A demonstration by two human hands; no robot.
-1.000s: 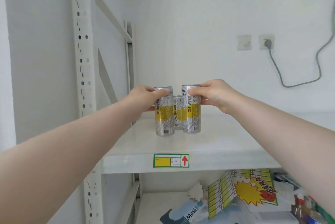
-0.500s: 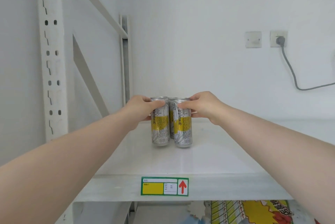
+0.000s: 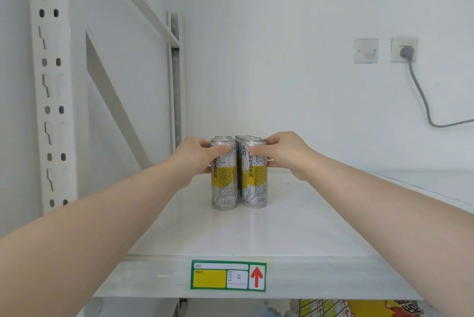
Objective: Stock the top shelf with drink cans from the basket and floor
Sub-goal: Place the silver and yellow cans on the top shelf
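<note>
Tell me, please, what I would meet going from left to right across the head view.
Shelf post → left hand → left can → right can → right hand → wall plate → socket.

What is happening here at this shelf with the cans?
A person is stocking the white shelf with slim yellow-and-silver drink cans. The left hand grips the front left can near its top, and the right hand grips the front right can the same way. Both cans stand upright on the shelf, side by side, with more cans right behind them.
</note>
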